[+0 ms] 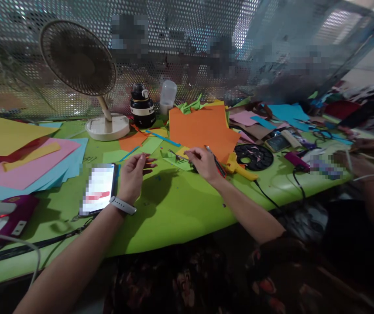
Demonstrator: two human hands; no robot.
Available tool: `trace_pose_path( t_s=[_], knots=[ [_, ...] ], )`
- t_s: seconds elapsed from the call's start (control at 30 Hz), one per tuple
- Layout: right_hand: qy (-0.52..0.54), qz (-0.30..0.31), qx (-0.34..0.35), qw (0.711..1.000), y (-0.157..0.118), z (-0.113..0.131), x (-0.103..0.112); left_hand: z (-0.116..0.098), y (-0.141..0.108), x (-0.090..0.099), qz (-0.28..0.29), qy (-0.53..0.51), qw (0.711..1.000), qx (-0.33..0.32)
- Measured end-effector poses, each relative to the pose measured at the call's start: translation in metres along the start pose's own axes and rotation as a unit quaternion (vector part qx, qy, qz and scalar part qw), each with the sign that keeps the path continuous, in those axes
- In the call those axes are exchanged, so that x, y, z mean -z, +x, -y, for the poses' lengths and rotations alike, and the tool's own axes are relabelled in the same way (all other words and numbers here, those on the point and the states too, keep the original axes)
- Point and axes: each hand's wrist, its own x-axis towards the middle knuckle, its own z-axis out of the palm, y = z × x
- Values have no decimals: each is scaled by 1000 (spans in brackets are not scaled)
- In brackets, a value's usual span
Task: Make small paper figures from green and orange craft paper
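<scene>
In front of a large orange paper sheet, a curled left hand and bent right hand, grips impossible to tell, flank angular green paper scraps, apparently mid-sorting, the next move calling for a fine pinch.

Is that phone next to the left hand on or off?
On. The phone lies face up beside the left hand, its screen lit bright white with a red patch.
</scene>
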Motion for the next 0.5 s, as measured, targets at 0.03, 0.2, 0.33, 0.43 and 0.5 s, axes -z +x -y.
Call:
trace_pose_path(
  t_s=[0.03, 0.2, 0.33, 0.43, 0.5],
  knots=[
    [-15, 5, -2, 1000, 0, 0, 1, -1, 0, 1, -8, 3, 1000, 0],
    [-146, -45, 18, 988, 1, 9, 7, -7, 1, 2, -53, -19, 998, -5],
    [-215, 39, -19, 976, 5, 16, 18, -11, 0, 1, -70, -53, 996, 10],
    [-239, 180, 25, 954, 6, 21, 31, -12, -2, 0, -61, -67, 996, 17],
    [-259, 265, 65, 926, 4, 21, 36, -12, -3, 0, -45, -70, 996, 20]
  ],
)
